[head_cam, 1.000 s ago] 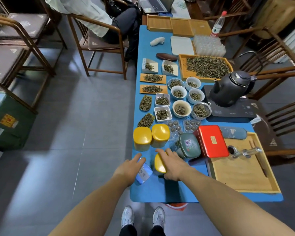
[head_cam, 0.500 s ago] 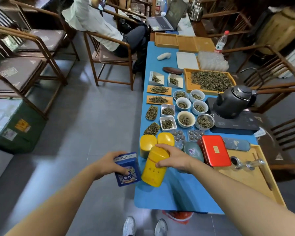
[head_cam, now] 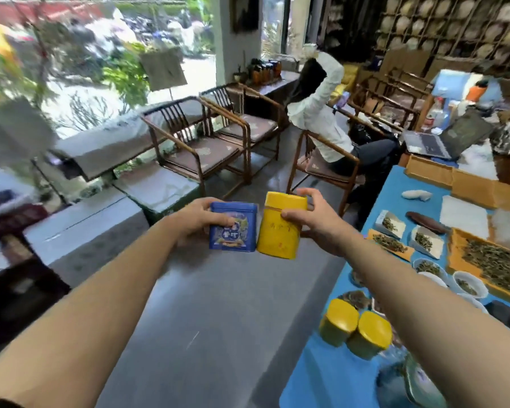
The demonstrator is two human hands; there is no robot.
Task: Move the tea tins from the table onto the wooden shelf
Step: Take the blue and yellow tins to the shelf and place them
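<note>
Two tins ride in our hands, left of the table (head_cam: 330, 360) and above the floor: left hand (head_cam: 198, 219) fingers wrap the blue tin (head_cam: 233, 228), right hand (head_cam: 315, 219) fingers clamp the yellow tin (head_cam: 278, 231), tins touching.

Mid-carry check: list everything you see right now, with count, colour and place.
Square blue printed tea tin: one, blue, held over the floor.
Tall yellow tea tin: one, yellow, held beside the blue one, touching it.
Yellow round-lidded tea tins: two, yellow, on the blue table's near part.
White bowls of tea leaves: several, white, mid-table.
Wooden tray of loose leaves: one, right edge.
Wooden armchairs: several, brown, across the floor.
Seated person: one, white top, in a chair.
Laptop: one, far end.
Hands: left hand grips blue tin; right hand grips yellow tin.
</note>
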